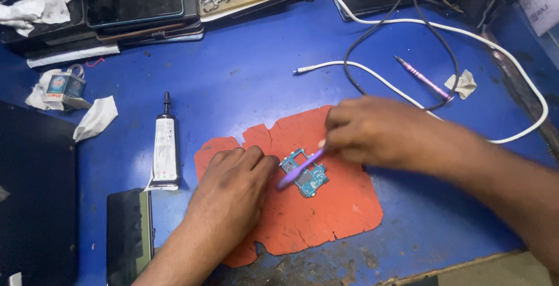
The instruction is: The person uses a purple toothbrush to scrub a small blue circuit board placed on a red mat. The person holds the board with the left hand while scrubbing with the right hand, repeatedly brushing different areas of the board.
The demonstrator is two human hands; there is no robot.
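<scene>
A worn blue-topped workbench (244, 70) fills the view, its paint chipped along the near edge, under even light.

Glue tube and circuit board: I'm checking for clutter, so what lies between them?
In the head view, the left hand on the orange mat lies between glue tube and circuit board.

Blue bench (244, 76), white glue tube with black nozzle (165, 146), looping white cable (501, 47), black cable (372, 36), pink pen-shaped tool (422, 77), crumpled tissues (96, 117), stacked phones (135, 4), dark phone screen (129, 236) at lower left
</scene>
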